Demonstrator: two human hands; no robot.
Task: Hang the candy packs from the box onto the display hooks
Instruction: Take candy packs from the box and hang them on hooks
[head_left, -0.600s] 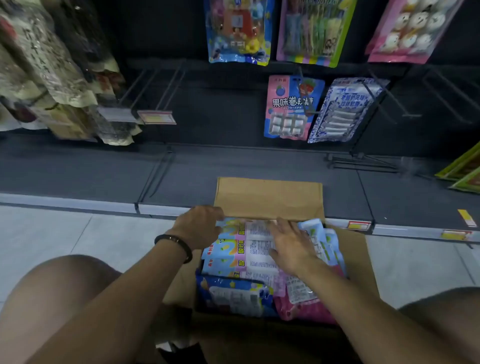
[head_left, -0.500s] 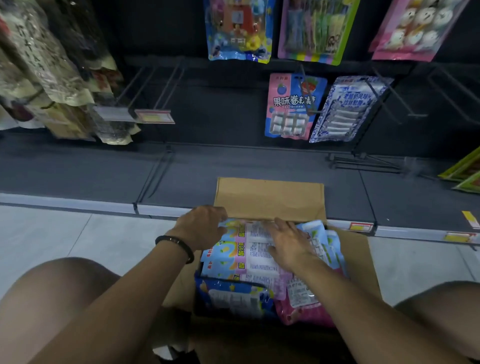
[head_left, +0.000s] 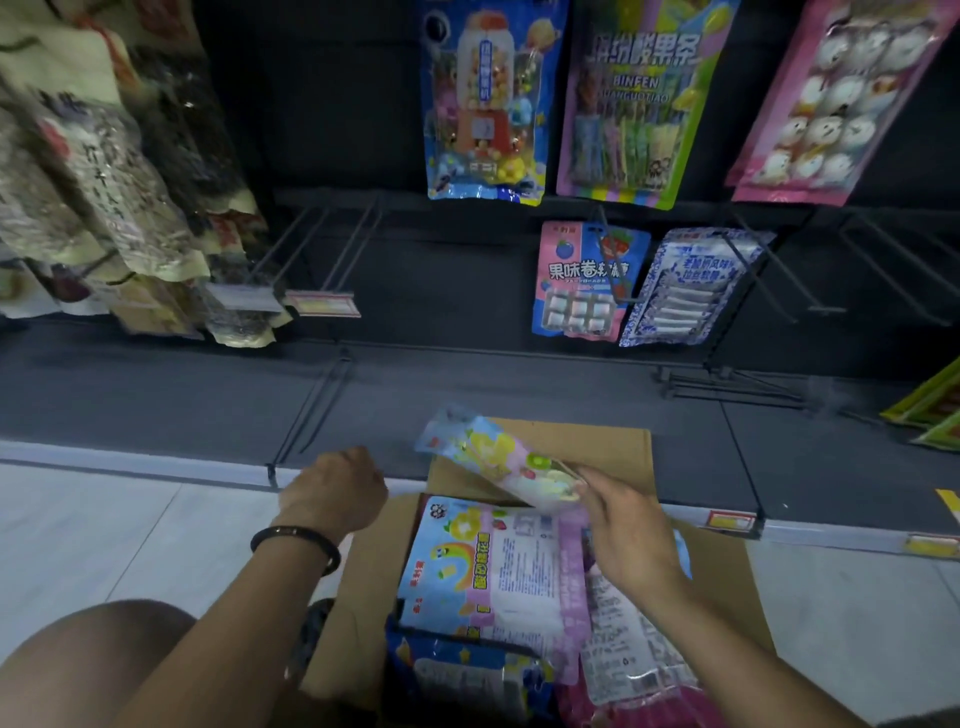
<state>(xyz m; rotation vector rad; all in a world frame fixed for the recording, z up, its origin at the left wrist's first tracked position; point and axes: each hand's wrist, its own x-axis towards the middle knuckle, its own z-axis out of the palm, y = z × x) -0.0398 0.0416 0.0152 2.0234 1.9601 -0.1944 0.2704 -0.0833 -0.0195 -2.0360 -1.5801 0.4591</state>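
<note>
- Head view shows 1 candy pack (head_left: 501, 457) lifted clear of the box (head_left: 540, 452), tilted, its far end up toward the shelving and its near end at the right hand (head_left: 623, 535).
- That right hand pinches the pack's near edge between thumb and fingertips (head_left: 584, 475); the remaining fingers lie loosely along it.
- Judging by the droop and blur, the pack is light, soft and floppy, with a glossy film that looks slippery; a pinch on the flat seam near the hang hole should control it better than a grip on the puffy middle.
- More candy packs (head_left: 493, 577) lie stacked flat in the box, some face up, some label side up.
- Left hand (head_left: 332, 493) hovers just left of the box, curled into a loose fist, holding nothing that I can see.
- Bare display hooks (head_left: 332, 244) jut from the dark panel above left, well apart from the lifted pack; 2 hung packs (head_left: 587, 280) sit further right.
</note>
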